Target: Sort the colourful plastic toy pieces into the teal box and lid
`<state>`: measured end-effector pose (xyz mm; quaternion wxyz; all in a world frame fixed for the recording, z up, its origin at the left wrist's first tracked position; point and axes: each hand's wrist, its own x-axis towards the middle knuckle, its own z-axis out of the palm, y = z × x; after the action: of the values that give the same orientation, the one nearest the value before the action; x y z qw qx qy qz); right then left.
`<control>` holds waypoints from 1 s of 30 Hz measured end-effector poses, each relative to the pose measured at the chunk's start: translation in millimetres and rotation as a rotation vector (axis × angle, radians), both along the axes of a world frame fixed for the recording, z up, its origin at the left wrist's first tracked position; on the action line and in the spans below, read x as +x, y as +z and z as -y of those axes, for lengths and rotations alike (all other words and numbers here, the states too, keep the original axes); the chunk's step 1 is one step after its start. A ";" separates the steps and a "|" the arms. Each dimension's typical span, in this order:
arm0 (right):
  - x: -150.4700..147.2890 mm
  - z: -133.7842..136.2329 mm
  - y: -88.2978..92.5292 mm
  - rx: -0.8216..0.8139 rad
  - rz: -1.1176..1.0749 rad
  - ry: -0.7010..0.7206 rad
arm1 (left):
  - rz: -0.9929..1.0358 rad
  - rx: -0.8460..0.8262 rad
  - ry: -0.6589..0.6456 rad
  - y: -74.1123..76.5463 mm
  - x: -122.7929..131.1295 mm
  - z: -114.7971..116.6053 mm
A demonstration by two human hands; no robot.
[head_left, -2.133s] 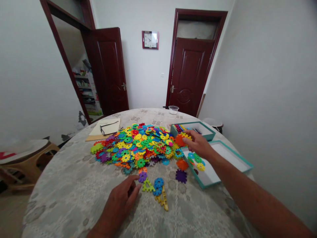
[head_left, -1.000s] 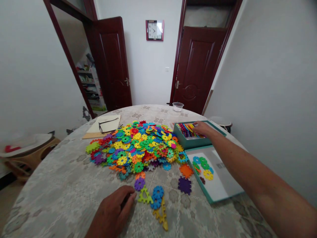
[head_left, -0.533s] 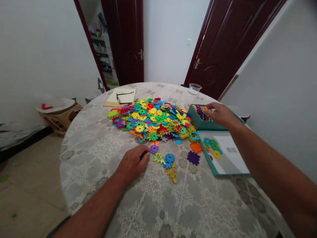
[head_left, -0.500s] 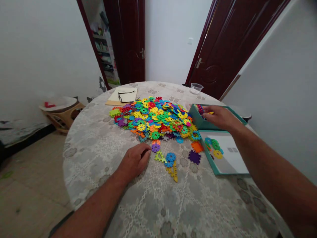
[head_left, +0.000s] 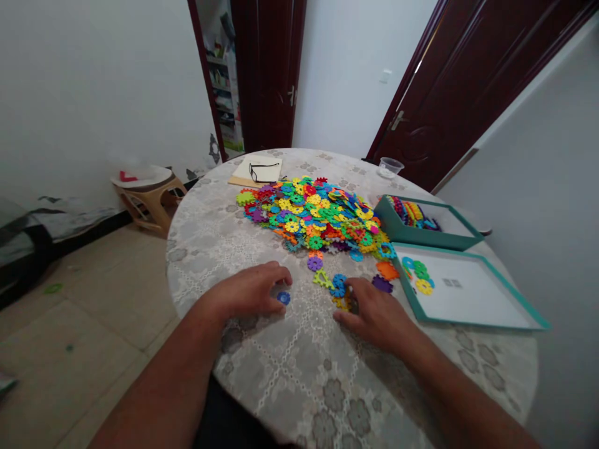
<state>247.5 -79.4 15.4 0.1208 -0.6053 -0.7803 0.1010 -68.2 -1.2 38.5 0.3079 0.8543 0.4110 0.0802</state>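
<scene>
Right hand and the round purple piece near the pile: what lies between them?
In the head view, the lime triangle and blue flower discs lie between the right hand and round purple piece.

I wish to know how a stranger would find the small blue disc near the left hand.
On the round table, find the colourful pile, then come toward the person, to the left hand. The small blue disc shows between its thumb and fingers; unlike the purple disc nearby, it touches no other piece.

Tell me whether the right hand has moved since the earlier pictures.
Yes: judged against the deeper teal box, the right hand has moved away, leftward and toward the person.
</scene>
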 end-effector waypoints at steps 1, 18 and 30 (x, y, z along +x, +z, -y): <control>-0.9 -2.4 -1.0 0.010 0.008 -0.010 | -0.021 0.029 -0.015 -2.0 0.0 2.0; 11.5 -19.6 -7.0 0.104 -0.193 0.006 | -0.041 0.261 -0.010 -17.3 43.1 -5.9; 15.1 -22.7 -4.5 0.059 -0.403 -0.143 | -0.144 0.456 -0.076 -25.5 77.0 2.6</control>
<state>262.6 -56.7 10.9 0.2990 -0.6229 -0.6980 0.1881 8.8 -3.8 13.0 0.0797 0.9202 0.3706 0.0979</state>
